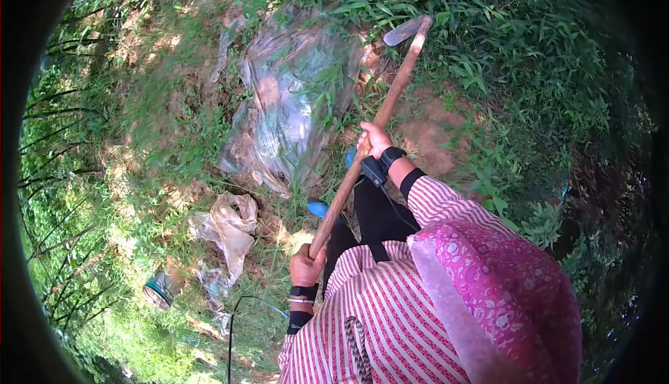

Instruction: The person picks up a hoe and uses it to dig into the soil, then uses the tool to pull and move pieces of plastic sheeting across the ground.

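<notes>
A hoe with a long wooden handle (398,86) crosses in front of my body, tilted up to the right. Its flat grey blade (406,31) is at the far end, over the green plants. My left hand (306,267) is closed round the near end of the handle. Farther up the shaft, my right hand (375,140) grips it around the middle. A small black device (374,171) with a cable sits by my right wrist.
A crumpled clear plastic sheet (289,105) lies on the grassy ground ahead. A whitish plastic bag (230,231) and a bucket-like container (160,292) lie to the left. Blue shoes (317,208) show beneath me. Dense plants (529,70) grow at right.
</notes>
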A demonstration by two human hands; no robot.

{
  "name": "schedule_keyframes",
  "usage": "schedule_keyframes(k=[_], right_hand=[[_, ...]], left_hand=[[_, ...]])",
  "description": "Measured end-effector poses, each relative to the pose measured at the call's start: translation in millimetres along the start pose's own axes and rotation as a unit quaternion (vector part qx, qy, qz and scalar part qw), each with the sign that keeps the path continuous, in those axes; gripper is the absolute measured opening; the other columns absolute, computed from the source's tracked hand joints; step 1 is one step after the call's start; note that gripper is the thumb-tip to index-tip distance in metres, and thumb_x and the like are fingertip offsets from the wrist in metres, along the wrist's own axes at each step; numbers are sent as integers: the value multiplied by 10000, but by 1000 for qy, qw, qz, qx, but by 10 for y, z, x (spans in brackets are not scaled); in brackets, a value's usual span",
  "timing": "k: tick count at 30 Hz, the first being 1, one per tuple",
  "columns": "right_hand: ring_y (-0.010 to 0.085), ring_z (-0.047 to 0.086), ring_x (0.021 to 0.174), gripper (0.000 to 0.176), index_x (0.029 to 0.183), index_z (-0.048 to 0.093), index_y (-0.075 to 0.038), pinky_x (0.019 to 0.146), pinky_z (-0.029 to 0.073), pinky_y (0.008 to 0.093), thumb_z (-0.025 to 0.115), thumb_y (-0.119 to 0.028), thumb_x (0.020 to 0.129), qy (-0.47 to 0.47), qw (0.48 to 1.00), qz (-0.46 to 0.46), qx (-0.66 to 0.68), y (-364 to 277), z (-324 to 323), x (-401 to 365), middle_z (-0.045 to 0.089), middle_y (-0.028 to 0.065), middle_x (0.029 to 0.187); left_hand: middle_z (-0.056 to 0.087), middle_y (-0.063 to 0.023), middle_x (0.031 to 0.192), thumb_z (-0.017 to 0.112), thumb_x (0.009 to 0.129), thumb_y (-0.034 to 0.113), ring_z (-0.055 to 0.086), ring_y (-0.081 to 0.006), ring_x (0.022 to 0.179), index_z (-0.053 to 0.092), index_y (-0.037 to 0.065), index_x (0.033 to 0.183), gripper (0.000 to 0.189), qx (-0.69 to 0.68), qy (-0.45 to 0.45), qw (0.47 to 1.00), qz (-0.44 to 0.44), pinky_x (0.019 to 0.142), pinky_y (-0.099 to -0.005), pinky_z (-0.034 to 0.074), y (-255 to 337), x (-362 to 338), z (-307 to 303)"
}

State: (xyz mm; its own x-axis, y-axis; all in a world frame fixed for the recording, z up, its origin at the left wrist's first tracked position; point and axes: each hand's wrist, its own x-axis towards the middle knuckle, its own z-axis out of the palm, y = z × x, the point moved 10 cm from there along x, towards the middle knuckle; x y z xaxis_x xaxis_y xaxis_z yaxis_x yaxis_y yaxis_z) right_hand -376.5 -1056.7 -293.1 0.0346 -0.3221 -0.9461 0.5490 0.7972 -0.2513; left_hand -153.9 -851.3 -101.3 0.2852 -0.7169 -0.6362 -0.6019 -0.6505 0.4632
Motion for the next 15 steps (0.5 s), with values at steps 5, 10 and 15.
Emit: schedule_keyframes(k=[5,10,15], right_hand=[[180,448,416,228,590,433,-101,421,423,330,581,-218,717,-33,994,-105,-7,-673,361,127,413,32,483],[196,488,424,214,588,452,-68,414,422,330,575,-202,701,-17,994,-37,-105,517,347,144,461,57,506],[204,484,424,160,625,471,-63,403,429,365,575,-158,701,-31,994,65,-82,1897,-166,-412,446,46,516]], left_hand=[[518,-151,544,610,685,329,525,-316,506,533,50,714,290,-9,24,999,36,450,-348,395,458,312,-213],[530,-145,564,622,693,287,534,-246,525,529,24,745,284,-42,19,997,-60,471,-331,401,-505,-333,10],[533,-182,584,619,682,315,550,-330,561,521,45,714,289,-7,19,983,-180,488,-370,415,-1118,-1398,-113]])
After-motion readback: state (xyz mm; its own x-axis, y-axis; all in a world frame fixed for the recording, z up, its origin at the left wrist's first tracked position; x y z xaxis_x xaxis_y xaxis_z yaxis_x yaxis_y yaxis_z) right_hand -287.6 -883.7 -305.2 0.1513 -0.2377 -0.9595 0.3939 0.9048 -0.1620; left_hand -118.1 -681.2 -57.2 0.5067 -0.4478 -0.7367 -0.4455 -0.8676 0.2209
